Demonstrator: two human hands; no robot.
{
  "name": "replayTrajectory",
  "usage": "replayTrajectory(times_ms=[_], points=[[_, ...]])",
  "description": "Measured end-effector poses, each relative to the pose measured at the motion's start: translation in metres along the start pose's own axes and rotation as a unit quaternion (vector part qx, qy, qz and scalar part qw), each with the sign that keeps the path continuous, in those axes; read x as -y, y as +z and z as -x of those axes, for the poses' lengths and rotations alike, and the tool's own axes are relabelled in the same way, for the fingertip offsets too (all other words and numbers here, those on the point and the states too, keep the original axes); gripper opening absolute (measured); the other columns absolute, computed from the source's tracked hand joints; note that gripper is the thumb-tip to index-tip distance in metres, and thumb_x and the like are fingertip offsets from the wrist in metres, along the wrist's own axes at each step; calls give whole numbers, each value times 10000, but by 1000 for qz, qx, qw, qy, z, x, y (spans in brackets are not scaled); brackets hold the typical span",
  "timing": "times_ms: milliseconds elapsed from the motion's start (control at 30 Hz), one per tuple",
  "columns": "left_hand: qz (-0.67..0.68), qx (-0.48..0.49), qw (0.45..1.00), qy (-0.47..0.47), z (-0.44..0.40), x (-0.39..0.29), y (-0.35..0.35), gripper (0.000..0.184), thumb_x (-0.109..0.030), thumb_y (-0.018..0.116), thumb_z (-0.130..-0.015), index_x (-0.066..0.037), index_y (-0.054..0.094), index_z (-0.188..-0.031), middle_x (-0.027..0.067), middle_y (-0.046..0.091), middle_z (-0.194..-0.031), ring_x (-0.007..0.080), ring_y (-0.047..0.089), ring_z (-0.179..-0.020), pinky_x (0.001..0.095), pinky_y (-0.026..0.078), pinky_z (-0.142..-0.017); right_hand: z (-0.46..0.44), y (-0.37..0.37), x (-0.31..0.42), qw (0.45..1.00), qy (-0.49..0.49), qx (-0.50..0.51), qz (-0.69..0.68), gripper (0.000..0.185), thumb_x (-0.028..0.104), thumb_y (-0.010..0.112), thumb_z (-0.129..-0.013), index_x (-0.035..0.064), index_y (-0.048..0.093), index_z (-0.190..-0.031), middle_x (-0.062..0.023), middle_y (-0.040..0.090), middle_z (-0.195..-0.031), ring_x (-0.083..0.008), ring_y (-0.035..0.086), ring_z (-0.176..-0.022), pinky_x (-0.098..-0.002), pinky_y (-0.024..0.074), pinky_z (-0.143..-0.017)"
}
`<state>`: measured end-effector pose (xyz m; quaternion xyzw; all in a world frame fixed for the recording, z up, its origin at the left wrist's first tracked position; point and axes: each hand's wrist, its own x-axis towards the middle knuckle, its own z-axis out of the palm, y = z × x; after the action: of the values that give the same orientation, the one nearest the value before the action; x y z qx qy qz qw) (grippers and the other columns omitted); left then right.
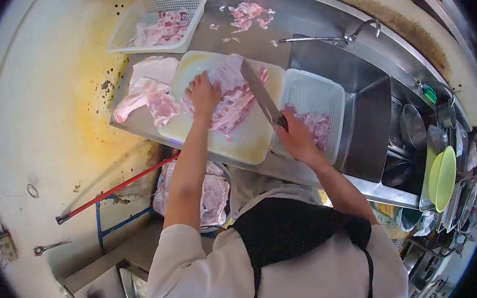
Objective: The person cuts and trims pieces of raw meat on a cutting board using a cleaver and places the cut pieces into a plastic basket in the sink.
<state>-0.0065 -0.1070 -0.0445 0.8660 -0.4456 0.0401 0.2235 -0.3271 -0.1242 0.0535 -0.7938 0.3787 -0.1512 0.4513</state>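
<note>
A slab of raw meat point(229, 106) with pale fat and pink ribbed flesh lies on a white cutting board point(244, 148). My left hand point(203, 95) grips the slab's left part from above, fingers curled over it. In my right hand point(296, 136) is the handle of a long, broad-bladed knife point(261, 93). Its blade slants up and left, over or against the slab's right side; whether it touches is unclear. Left of the board, larger pieces of raw meat point(147, 94) lie on the steel counter. A white basket point(329, 94) holding cut meat point(312, 126) stands right of the board.
Another white basket point(199, 9) with trimmings stands at the back left. Loose scraps point(245, 15) lie on the counter behind the board. A faucet point(347, 38) reaches over the steel sink point(366, 133) at right. Below the counter is a basin of meat point(214, 193), beside a red pole point(113, 189).
</note>
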Motion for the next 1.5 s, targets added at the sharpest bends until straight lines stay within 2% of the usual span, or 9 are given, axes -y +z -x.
replayTrajectory(times_ms=[167,367,467,867,967,1067,1267,1400,1500], points=[[-33,18,997,-60,-27,-17,-6,381,-376,679,-838,-115,667,-1116,146,623,-1117,382,557,-1105,573,444,-900,-21,20,30,999,20,5,47,292,218,544,-966,46,444,-1180,-245,636,-790,-467,641,-778,-558,471,-696],[99,108,987,-66,-47,18,6,312,-350,638,-852,-79,642,-1005,198,680,-970,414,647,-942,535,490,-839,-49,54,50,998,16,-12,64,290,157,587,-943,37,465,-1178,-248,645,-788,-477,644,-758,-541,482,-673],[100,110,989,-8,-42,26,-3,273,-312,613,-859,-70,622,-984,205,689,-931,428,665,-870,541,510,-786,-65,64,44,994,-23,-17,109,308,165,556,-946,28,413,-1182,-301,627,-766,-524,625,-755,-614,473,-668],[128,174,976,-6,-43,24,-15,336,-223,604,-885,-73,588,-1185,197,671,-1109,410,631,-1040,508,486,-908,-108,69,72,977,82,83,179,366,179,551,-949,-42,424,-1211,-330,637,-891,-506,638,-871,-585,498,-750],[187,105,976,23,-39,29,0,296,-234,626,-839,-64,602,-1080,191,690,-1021,400,653,-994,511,506,-853,-150,99,43,985,23,32,167,383,179,555,-938,-44,436,-1226,-317,644,-937,-496,637,-917,-562,510,-774],[206,151,967,6,-42,26,-24,360,-284,657,-839,-43,612,-1103,193,691,-1049,397,651,-1010,501,503,-863,-176,111,54,975,41,28,215,290,176,571,-953,-38,453,-1109,-293,645,-836,-498,636,-810,-556,502,-706],[224,221,949,35,-32,70,-13,466,-356,730,-808,-9,619,-1099,217,680,-1023,421,633,-999,475,487,-860,-57,55,60,956,55,111,267,345,167,555,-941,-39,403,-1173,-296,649,-860,-496,640,-818,-580,499,-736],[320,219,918,77,-29,54,-47,396,-285,721,-828,20,620,-1059,225,675,-1014,412,633,-992,458,477,-854,-42,65,51,953,124,97,259,344,160,527,-934,-8,359,-1182,-279,647,-783,-500,638,-729,-611,489,-711],[353,188,912,88,-28,41,-54,329,-215,712,-836,30,617,-1033,223,673,-1001,393,638,-972,443,475,-839,-86,86,39,968,46,66,237,346,182,545,-953,-38,419,-1189,-310,648,-865,-496,640,-816,-575,495,-725]])
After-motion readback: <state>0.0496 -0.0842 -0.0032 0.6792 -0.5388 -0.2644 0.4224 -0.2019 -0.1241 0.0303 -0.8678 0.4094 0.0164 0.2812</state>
